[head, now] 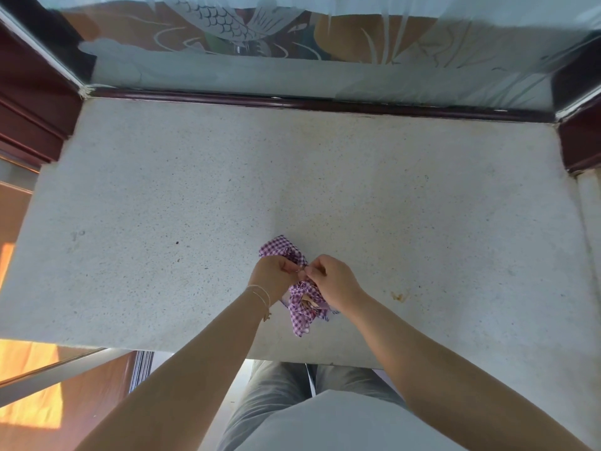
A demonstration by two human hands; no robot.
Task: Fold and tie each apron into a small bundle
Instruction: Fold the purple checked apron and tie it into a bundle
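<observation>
A purple-and-white checked apron [304, 305] lies bunched into a small bundle on the speckled stone counter [195, 196], near its front edge. My left hand [273, 276] and my right hand [331, 281] meet over the bundle's middle. Both pinch the cloth or its ties with curled fingers. One checked end [281, 247] sticks out beyond my hands, and another end hangs toward me. The knot area itself is hidden by my fingers.
A frosted glass panel [292, 73] with a dark wooden frame closes off the counter's far side. Dark wood posts stand at both back corners. A small yellowish stain [400, 297] marks the counter right of my hands. The counter's front edge runs just below the bundle.
</observation>
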